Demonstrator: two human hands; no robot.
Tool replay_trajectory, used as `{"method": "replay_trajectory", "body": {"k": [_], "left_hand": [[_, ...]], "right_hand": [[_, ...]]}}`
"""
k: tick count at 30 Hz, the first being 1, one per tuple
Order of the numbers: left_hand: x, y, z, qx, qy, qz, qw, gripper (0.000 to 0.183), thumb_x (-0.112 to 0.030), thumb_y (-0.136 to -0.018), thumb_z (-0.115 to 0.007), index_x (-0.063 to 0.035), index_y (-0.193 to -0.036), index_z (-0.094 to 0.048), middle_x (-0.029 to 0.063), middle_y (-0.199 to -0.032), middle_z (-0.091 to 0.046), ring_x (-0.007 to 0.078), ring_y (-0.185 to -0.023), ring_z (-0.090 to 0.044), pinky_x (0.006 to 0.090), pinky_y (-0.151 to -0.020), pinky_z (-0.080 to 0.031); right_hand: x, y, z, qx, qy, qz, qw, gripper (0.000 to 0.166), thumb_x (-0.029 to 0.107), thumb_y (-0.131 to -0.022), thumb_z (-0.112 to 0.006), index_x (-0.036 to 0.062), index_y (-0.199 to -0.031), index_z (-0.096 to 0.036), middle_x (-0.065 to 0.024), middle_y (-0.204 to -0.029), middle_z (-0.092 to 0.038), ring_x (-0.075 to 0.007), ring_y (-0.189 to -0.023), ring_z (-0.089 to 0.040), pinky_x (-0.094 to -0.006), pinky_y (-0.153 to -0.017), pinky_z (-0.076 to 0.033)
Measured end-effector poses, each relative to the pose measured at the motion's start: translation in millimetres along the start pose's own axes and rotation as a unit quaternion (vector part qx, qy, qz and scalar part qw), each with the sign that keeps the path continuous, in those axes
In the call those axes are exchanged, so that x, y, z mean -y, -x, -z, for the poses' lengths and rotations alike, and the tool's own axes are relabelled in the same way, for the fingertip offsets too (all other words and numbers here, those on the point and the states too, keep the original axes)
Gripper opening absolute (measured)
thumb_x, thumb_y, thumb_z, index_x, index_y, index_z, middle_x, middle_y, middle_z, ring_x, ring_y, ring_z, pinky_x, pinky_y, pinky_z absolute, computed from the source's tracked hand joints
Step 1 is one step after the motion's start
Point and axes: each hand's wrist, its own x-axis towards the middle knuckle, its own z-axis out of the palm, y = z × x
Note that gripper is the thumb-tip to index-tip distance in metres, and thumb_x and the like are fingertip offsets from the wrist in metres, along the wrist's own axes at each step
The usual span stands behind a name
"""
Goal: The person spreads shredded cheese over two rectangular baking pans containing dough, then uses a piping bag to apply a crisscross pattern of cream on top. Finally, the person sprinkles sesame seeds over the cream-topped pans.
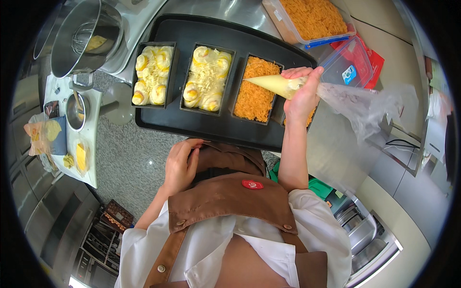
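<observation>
My right hand (301,90) grips a clear piping bag (268,85) of pale yellow filling. Its tip is over a dark loaf pan whose contents are topped with orange shreds (255,102). A further pan with orange topping (310,118) lies partly hidden under my right hand and wrist. Two loaf pans on the left hold dough swirls with yellow piping and pale shreds, one farthest left (153,75), one beside it (207,79). All stand on a black baking tray (216,130). My left hand (182,163), fingers loosely curled, is by the tray's near edge at the brown apron (230,194).
An open plastic container of orange shreds (315,19) stands at the back right, with a clear lid (347,64) beside it. At the left are a steel mixer bowl (84,39) with a whisk, a small steel bowl (76,111) and a yellow block in plastic (81,156).
</observation>
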Motion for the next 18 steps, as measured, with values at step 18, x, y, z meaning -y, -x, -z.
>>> {"method": "replay_trajectory", "body": {"k": [18], "left_hand": [[-1,3,-1,0.011,0.000,0.017,1.000,0.020,0.004,-0.095,-0.060,-0.0003,-0.113,-0.067,0.0129,-0.104,-0.075,0.0314,-0.098,-0.069,0.0384,-0.089,-0.053]], "right_hand": [[19,-15,40,-0.086,-0.027,0.067,0.994,0.061,0.050,-0.112,-0.036,0.0049,-0.074,-0.051,-0.0149,-0.068,-0.060,-0.0295,-0.072,-0.065,-0.0459,-0.080,-0.055]]}}
